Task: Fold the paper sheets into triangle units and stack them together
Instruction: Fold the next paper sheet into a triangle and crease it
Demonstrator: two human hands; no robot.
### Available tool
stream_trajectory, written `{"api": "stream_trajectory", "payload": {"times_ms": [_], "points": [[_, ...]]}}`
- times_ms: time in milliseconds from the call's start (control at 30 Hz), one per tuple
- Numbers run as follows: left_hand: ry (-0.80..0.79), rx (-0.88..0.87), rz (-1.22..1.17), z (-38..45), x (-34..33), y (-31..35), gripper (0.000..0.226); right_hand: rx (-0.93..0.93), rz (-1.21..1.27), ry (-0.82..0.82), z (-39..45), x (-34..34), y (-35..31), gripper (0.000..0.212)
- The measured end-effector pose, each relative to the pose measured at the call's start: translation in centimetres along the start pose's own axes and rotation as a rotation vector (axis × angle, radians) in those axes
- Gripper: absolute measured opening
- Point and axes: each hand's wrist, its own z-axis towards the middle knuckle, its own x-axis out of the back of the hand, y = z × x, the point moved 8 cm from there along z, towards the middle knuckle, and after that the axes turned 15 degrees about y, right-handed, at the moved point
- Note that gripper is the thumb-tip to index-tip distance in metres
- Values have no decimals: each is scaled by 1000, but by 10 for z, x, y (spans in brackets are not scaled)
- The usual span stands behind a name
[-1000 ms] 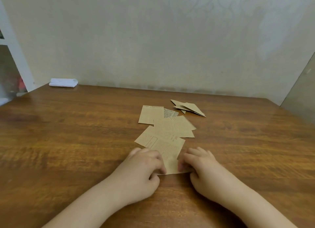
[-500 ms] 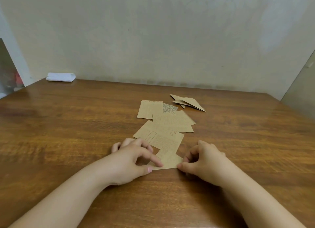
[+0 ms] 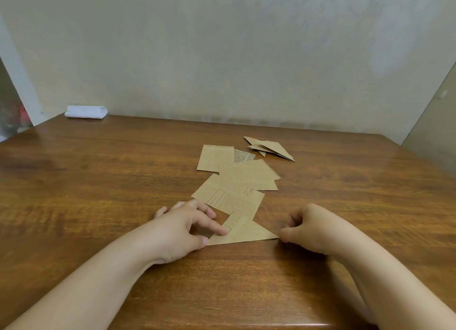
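Observation:
A brown printed paper piece [image 3: 243, 232], folded into a flat triangle, lies on the wooden table [image 3: 98, 194] between my hands. My left hand [image 3: 187, 225] pins its left end, forefinger on top and thumb at the corner. My right hand [image 3: 309, 227] pinches the right tip with curled fingers. Several flat unfolded sheets [image 3: 234, 181] overlap just beyond it. A small pile of finished triangle units [image 3: 270, 147] sits farther back on the right.
A folded white cloth [image 3: 86, 112] lies at the table's far left corner against the pale wall. The table's right edge runs near a grey panel [image 3: 434, 122]. Bare wood stretches left of the sheets.
The folded piece has been drawn out wider into a triangle. My right hand slid to the right along its edge to the tip. My left hand stayed at the left end.

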Motion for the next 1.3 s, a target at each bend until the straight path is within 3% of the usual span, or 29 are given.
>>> {"api": "stream_trajectory", "payload": {"times_ms": [133, 467, 700, 833, 900, 1033, 1167, 1300], "points": [[70, 54, -22, -1, 4, -5, 54, 75, 148, 95, 0, 3, -12, 15], [172, 59, 32, -1, 10, 0, 64, 199, -20, 85, -7, -15, -41, 32], [79, -20, 186, 12, 8, 9, 77, 219, 55, -13, -10, -18, -47, 19], [66, -77, 192, 25, 8, 12, 79, 239, 257, 76, -7, -8, -37, 17], [129, -113, 105, 39, 15, 16, 69, 211, 482, 115, 9, 5, -28, 19], [314, -169, -39, 79, 25, 28, 38, 50, 898, 426, 73, 50, 5, 13], [391, -145, -20, 96, 19, 21, 40, -74, 919, 576, 146, 58, 24, 13], [283, -169, 71, 94, 15, 8, 51, -129, 628, 607, 195, 51, 30, 10]]}}
